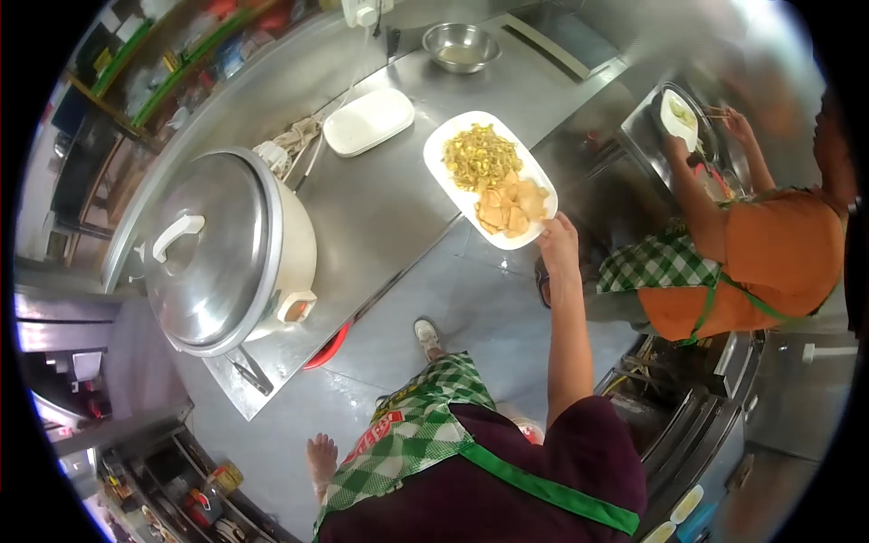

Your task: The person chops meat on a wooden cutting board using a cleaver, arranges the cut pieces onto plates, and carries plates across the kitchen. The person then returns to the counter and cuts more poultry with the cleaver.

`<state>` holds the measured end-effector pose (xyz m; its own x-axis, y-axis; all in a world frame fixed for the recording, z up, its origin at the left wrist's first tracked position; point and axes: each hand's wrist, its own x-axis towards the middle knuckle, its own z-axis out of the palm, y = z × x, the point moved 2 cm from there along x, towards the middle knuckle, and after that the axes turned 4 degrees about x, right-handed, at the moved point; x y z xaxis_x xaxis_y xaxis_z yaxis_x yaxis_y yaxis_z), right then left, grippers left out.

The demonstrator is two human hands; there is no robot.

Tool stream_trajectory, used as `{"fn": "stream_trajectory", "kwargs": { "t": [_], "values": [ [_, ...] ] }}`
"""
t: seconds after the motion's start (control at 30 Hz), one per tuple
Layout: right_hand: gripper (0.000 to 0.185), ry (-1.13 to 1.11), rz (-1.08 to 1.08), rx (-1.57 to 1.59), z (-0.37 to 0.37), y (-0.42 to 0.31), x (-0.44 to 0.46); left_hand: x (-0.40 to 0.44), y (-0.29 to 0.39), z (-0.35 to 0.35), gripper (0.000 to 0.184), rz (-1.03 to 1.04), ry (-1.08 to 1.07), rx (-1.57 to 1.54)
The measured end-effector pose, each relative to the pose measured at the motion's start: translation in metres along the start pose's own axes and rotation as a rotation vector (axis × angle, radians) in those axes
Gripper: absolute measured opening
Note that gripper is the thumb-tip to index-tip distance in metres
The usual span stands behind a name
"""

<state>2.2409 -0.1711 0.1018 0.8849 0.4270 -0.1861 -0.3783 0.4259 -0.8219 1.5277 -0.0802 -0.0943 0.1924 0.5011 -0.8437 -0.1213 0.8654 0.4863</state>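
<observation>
My right hand [558,240] grips the near right edge of a white oval plate [435,156], thumb and fingers closed on its rim. On the plate lie cooked bean sprouts [480,159] and a pile of thin tan slices [512,206]. The plate is level, out over the edge of the steel counter [380,240]. Low at my left side hangs my left hand [321,455], its fingers stretched and holding nothing. A stack of white plates [368,122] rests on the counter, left of the held plate.
A large lidded rice cooker [213,249] stands on the counter's left end, a steel bowl [461,48] at the back. To the right, a co-worker [769,262] in a checked apron holds a white dish [678,119] and chopsticks. A red basin [328,347] sits below the counter.
</observation>
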Motion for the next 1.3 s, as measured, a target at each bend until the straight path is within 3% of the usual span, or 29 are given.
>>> {"fn": "stream_trajectory", "kwargs": {
  "t": [0.07,0.27,0.33,0.47,0.53,0.63,0.7,0.77,1.07,1.3],
  "values": [
    [0.01,-0.012,-0.012,-0.019,0.003,-0.014,-0.009,0.008,0.009,0.008,0.062,0.044,-0.088,0.119],
    [0.017,-0.1,-0.002,-0.051,-0.003,-0.041,-0.038,0.025,0.06,0.122,0.054,0.122,-0.233,0.461],
    [0.017,-0.1,-0.011,-0.052,-0.009,-0.046,-0.047,0.06,0.068,0.138,0.052,0.352,-0.41,0.617],
    [0.012,0.007,-0.058,-0.067,0.0,-0.056,-0.07,0.028,0.118,0.259,0.049,0.343,-0.464,0.621],
    [0.012,0.002,-0.051,-0.094,0.001,-0.062,-0.079,0.045,0.133,0.301,0.049,0.221,-0.496,0.643],
    [0.017,-0.031,-0.034,-0.086,0.0,-0.062,-0.08,0.036,0.157,0.381,0.05,0.493,-0.718,0.787],
    [0.017,-0.044,-0.02,-0.073,-0.001,-0.068,-0.084,0.036,0.163,0.422,0.051,0.503,-0.81,0.728],
    [0.011,-0.047,0.0,-0.07,0.01,-0.077,-0.09,-0.022,0.179,0.473,0.052,0.389,-0.788,0.646],
    [0.011,-0.084,-0.02,-0.102,0.01,-0.078,-0.092,-0.036,0.192,0.542,0.058,0.336,-1.094,0.653],
    [0.012,-0.091,0.01,-0.114,0.009,-0.078,-0.091,-0.066,0.192,0.565,0.057,0.423,-1.119,0.653]
  ]
}}
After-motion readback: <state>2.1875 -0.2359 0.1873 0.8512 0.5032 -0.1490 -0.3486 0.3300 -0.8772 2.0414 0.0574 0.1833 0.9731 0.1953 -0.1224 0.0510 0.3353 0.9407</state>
